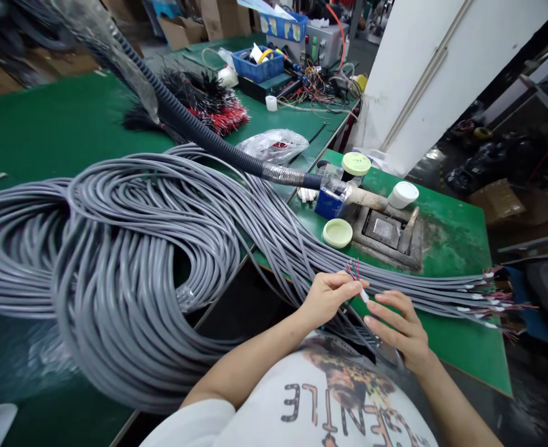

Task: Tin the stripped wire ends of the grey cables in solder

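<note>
A white printed T-shirt (329, 397) fills the bottom of the view, with both bare forearms reaching out from it. The left hand (327, 298) is closed, pinching the end of a thin grey sheathed cable (301, 261), with fine red and blue wires (354, 270) fanning above its fingers and a small white sleeve (363, 295) poking out past them. The right hand (397, 329) is open, fingers spread, just beside that sleeve without touching it. The cable runs into a huge looped grey bundle (115, 248) spread over a green-topped workbench (460, 248). Beyond lie a black corrugated conduit (208, 133), a round pale green lid (337, 233) and a blue plastic basket (257, 65).
</note>
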`<action>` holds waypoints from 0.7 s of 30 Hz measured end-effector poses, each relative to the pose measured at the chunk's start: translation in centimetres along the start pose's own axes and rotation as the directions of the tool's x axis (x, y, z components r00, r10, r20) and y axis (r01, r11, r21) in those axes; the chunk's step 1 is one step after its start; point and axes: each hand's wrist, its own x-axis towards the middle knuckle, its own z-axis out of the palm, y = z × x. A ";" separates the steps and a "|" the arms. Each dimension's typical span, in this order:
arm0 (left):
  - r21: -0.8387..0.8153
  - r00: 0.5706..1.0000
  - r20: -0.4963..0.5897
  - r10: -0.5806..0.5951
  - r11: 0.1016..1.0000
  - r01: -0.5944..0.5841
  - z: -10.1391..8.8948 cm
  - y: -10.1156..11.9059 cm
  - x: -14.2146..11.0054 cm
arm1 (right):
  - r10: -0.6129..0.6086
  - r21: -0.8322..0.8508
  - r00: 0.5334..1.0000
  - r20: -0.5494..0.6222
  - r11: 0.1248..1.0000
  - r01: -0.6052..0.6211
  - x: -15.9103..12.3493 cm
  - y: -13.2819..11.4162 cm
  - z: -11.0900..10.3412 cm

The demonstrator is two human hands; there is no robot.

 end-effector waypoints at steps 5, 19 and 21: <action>0.004 1.000 -0.003 -0.006 1.000 0.006 -0.1 -0.2 -0.1 | -0.033 -0.033 0.999 0.002 0.999 0.033 0.1 -0.1 0.0; -0.330 0.985 0.073 -0.158 0.928 0.174 0.4 -1.0 0.4 | 0.026 0.034 0.991 -0.132 0.999 -0.022 1.3 -1.0 0.1; -0.456 0.971 0.124 -0.202 0.858 0.237 0.7 -1.1 0.5 | 0.060 0.056 0.976 -0.210 0.997 -0.049 1.9 -1.3 0.4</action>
